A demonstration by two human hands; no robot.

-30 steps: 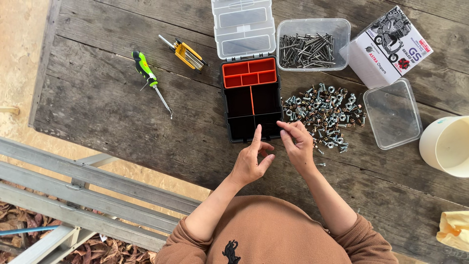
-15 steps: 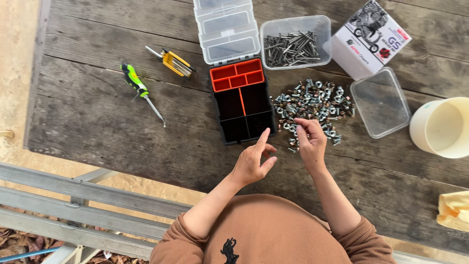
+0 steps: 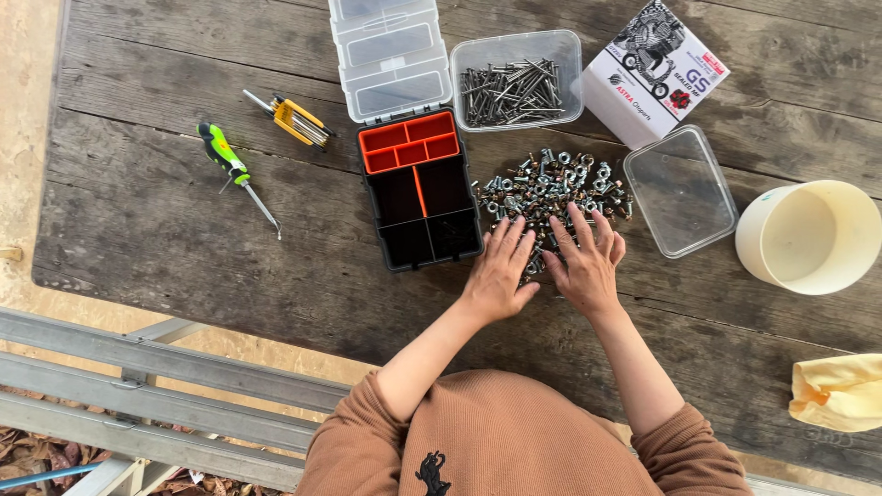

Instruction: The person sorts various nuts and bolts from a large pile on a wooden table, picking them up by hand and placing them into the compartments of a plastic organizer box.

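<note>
A loose pile of small metal nuts and bolts [image 3: 556, 184] lies on the dark wooden table [image 3: 165, 239]. My left hand [image 3: 501, 271] rests flat on the pile's near edge, fingers spread. My right hand [image 3: 583, 262] lies flat beside it, fingers apart over the same pile. Neither hand grips anything. Just left of the pile stands a black organiser box [image 3: 421, 191] with orange dividers, its clear lid [image 3: 390, 57] folded open behind it.
A clear tub of long screws [image 3: 514, 83] stands behind the pile, a white cardboard box [image 3: 654, 69] and an empty clear tub [image 3: 680, 191] to the right. A white bucket [image 3: 808, 237], yellow cloth [image 3: 841, 390], green screwdriver [image 3: 231, 170] and yellow hex-key set [image 3: 294, 119] also lie about.
Both hands moved forward from near the table's front edge and now lie flat with fingers spread on the pile; before, their fingertips were pinched together.
</note>
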